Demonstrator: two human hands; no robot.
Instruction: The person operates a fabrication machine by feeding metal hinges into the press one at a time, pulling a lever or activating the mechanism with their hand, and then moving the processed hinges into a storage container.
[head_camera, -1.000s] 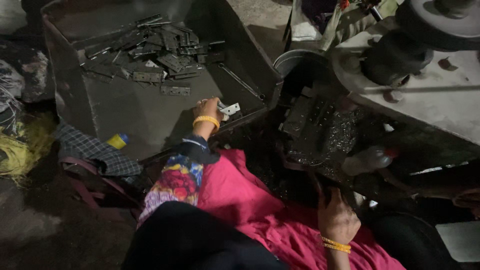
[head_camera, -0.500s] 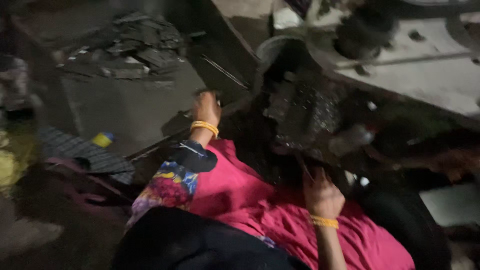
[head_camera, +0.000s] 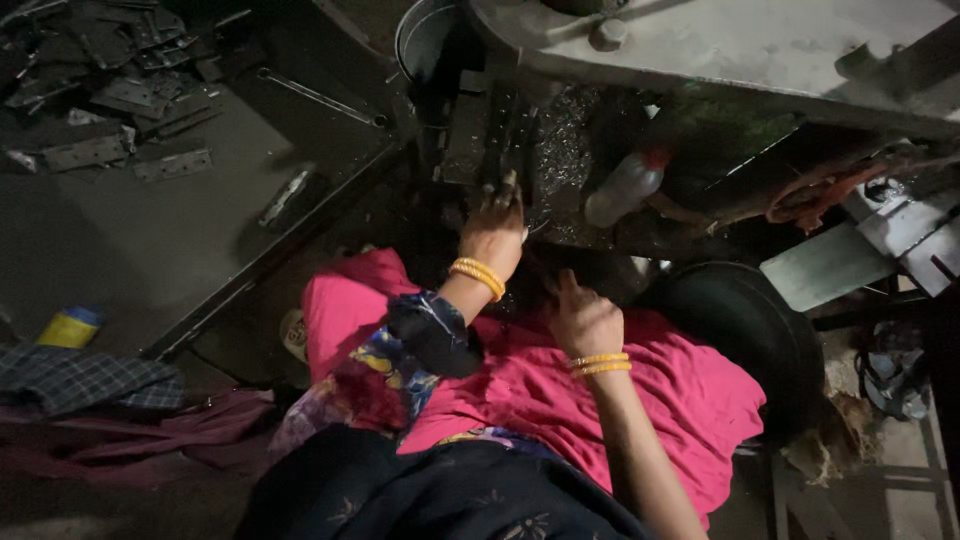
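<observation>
Left hand (head_camera: 495, 228) has left the tray (head_camera: 200, 240) and now reaches into the dark machine bed (head_camera: 560, 160), fingers narrowed; whether it holds a metal piece, I cannot tell. Right hand (head_camera: 583, 320) rests loosely curled, empty, on the pink cloth (head_camera: 680, 390).

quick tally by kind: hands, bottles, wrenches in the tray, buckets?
Hands: 2, left hand at the dark machine bed, right hand over pink cloth
Plastic bottles: 2, clear, yellow
Wrench in tray: 1
Bucket: 1
Total: 6
</observation>
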